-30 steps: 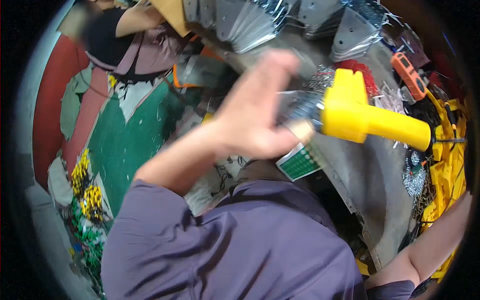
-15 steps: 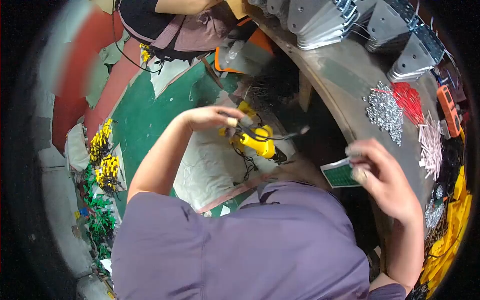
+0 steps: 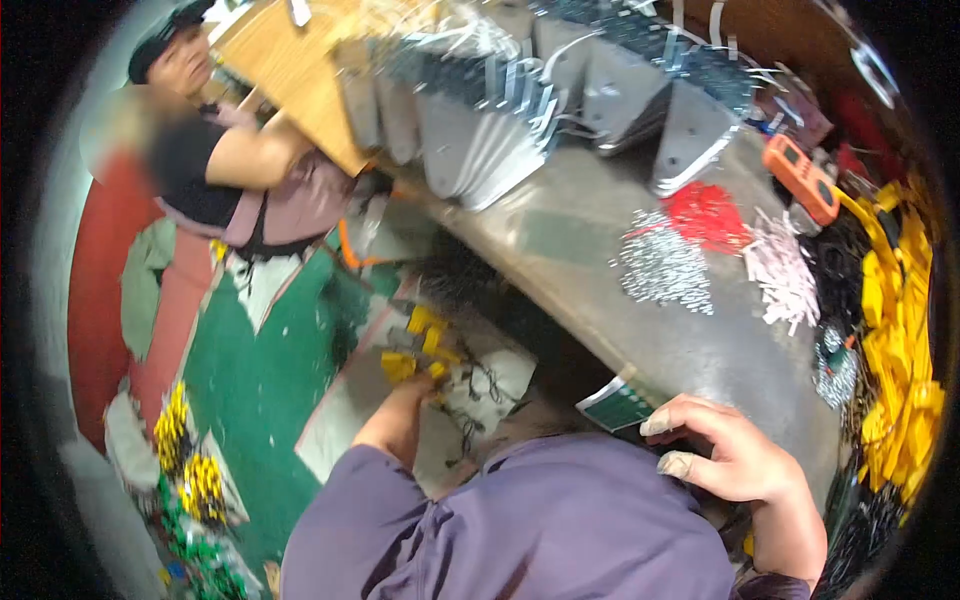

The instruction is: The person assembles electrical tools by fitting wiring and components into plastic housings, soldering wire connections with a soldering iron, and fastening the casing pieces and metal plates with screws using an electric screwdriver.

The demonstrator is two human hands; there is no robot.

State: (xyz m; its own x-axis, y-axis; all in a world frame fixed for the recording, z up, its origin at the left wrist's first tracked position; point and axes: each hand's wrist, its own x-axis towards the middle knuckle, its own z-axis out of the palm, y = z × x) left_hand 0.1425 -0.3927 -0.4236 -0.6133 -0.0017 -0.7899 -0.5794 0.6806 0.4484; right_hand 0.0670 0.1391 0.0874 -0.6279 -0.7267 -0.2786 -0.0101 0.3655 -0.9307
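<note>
My left hand (image 3: 417,388) reaches down to a pale cloth (image 3: 345,440) on the floor, right at some yellow pieces (image 3: 400,366). Its fingers are blurred and partly hidden, so whether they grip a piece I cannot tell. Black cords (image 3: 483,382) lie on the cloth beside them. My right hand (image 3: 725,450) hovers by the table's front edge, thumb and fingers apart, with nothing visible between them. Just beyond its fingertips a green card with a white border (image 3: 613,402) sits at the table edge; contact with the fingers is unclear.
Grey metal brackets with wires (image 3: 490,150) stand in rows on the table (image 3: 560,235). Silver fasteners (image 3: 662,262), red pieces (image 3: 708,215), pale pink strips (image 3: 782,268) and an orange meter (image 3: 800,178) lie nearer. Yellow parts (image 3: 900,330) hang at right. Another person (image 3: 250,180) sits at upper left.
My left hand has gone down to the floor cloth; the yellow piece with a black cord is no longer raised. My right hand's fingers have spread beside the card. The view has turned.
</note>
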